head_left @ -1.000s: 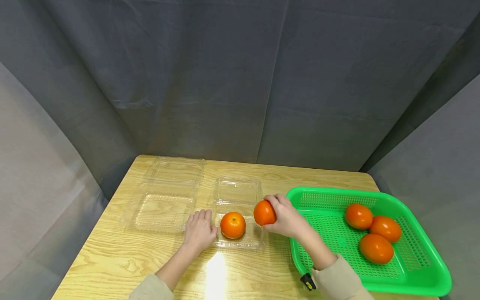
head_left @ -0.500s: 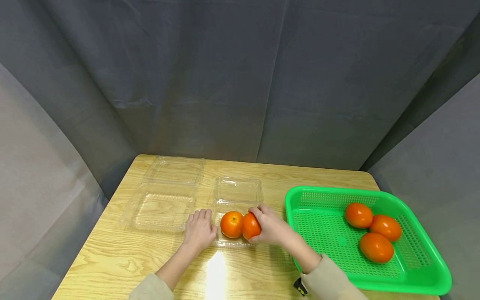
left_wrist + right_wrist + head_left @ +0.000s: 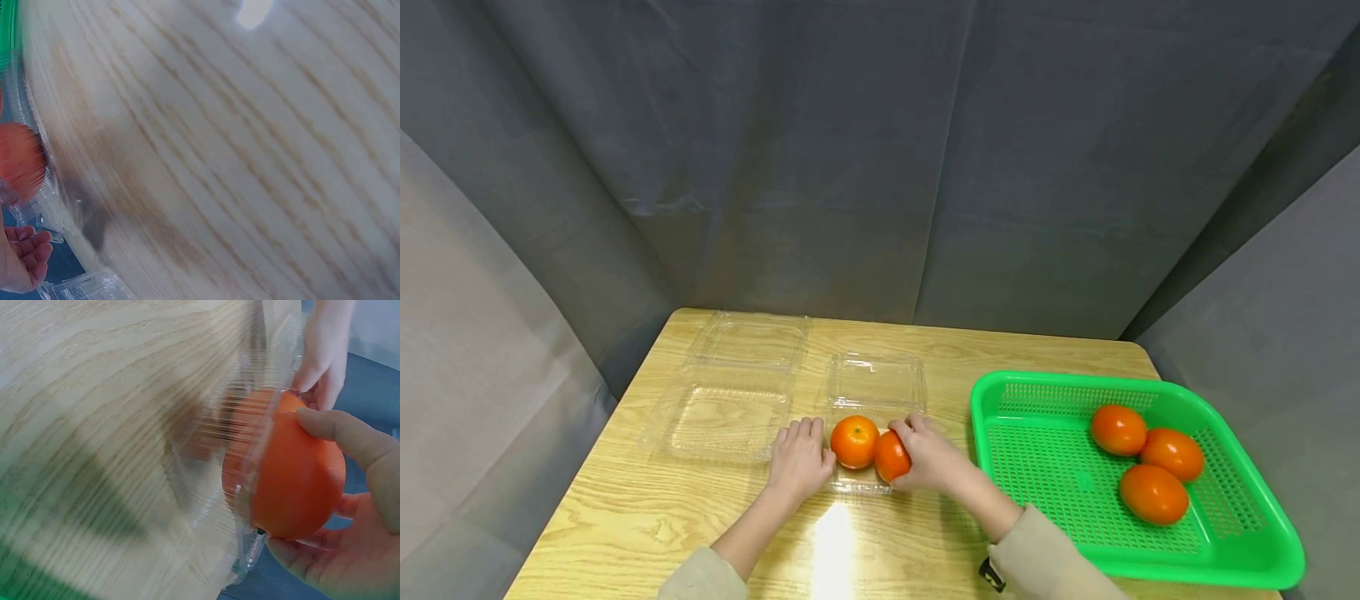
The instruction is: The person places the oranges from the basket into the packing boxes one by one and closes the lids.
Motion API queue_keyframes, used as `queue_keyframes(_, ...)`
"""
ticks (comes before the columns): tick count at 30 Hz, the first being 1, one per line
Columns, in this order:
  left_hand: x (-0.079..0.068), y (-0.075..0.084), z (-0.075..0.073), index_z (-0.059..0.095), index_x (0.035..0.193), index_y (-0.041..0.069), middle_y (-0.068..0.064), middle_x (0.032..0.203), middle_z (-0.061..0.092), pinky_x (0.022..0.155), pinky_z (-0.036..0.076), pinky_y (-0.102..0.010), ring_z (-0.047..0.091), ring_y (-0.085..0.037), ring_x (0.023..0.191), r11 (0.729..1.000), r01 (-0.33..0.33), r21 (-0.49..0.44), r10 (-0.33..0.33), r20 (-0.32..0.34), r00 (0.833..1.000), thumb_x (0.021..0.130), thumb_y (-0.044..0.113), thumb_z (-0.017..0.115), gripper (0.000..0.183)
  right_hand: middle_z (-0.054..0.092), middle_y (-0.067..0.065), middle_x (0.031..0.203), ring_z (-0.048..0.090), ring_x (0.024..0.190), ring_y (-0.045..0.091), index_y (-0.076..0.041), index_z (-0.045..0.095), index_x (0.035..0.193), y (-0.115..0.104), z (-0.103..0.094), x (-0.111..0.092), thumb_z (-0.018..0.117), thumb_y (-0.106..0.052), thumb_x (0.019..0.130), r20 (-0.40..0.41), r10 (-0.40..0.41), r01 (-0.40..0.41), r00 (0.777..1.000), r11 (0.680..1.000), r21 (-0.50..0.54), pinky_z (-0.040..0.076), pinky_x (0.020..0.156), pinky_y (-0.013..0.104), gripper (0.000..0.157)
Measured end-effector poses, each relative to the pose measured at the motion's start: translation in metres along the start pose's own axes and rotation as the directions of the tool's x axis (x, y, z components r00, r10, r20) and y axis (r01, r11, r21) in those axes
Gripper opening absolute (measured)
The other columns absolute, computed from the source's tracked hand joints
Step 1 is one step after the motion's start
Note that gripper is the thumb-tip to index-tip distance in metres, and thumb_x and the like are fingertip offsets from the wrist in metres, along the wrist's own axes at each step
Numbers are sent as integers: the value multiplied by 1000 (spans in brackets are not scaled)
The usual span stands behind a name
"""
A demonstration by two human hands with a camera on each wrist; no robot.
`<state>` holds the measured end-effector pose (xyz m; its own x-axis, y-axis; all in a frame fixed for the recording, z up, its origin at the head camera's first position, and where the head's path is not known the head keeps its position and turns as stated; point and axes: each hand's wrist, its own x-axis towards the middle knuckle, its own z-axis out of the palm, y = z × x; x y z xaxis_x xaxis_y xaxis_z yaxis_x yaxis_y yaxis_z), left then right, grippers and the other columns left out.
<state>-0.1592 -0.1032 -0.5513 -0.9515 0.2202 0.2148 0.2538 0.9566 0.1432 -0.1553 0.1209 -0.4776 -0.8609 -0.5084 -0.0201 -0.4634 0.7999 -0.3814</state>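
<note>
My right hand grips an orange over the near tray of a small clear plastic clamshell box, thumb and fingers around the fruit. A second orange sits in that tray, right against the held one. In the right wrist view, the held orange is at the box's rim and partly covers the other. My left hand rests at the left side of the box, thumb toward its edge. The left wrist view shows its fingers loosely bent near the clear plastic.
A green plastic basket on the right holds three more oranges. To the left lies a larger, open clear clamshell box. All stand on a wood-grain table with dark curtains behind.
My right hand has carried its orange leftward and down into the small box, beside the other orange, which has shifted slightly left and back. My left hand has stayed in place.
</note>
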Motion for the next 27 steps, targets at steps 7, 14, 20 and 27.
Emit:
queue_keyframes(7, 0, 0, 1, 50, 94, 5, -5, 81, 48, 68, 37, -34, 47, -24, 76, 1000, 0, 7, 0, -2, 1000, 75, 26, 50, 28, 49, 17, 107, 49, 98, 33, -2, 51, 121, 1, 7, 3, 82, -26, 60, 25, 36, -36, 999, 999, 22, 48, 74, 45, 72)
queue_keyframes(14, 0, 0, 1, 50, 93, 5, -6, 82, 49, 69, 38, -35, 47, -25, 78, 1000, 0, 1, 0, -12, 1000, 74, 25, 51, 27, 50, 17, 109, 49, 98, 32, -1, 49, 125, 4, 15, 6, 79, -31, 65, 47, 65, -66, 997, 998, 13, 49, 72, 45, 73)
queue_keyframes(20, 0, 0, 1, 50, 93, 4, -6, 83, 49, 69, 37, -36, 48, -25, 78, 1000, 3, -3, -3, -15, 1000, 75, 25, 51, 28, 50, 17, 108, 50, 97, 31, 0, 48, 127, 5, 17, 9, 78, -33, 67, 70, 66, -64, 995, 998, -25, 47, 75, 44, 75)
queue_keyframes(27, 0, 0, 1, 51, 95, 3, -7, 84, 50, 70, 38, -35, 48, -25, 78, 1000, 3, -5, -3, -21, 1000, 75, 24, 51, 29, 50, 17, 109, 49, 99, 33, 0, 47, 128, 4, 16, 10, 77, -33, 68, 80, 62, -60, 995, 998, -36, 45, 79, 46, 75)
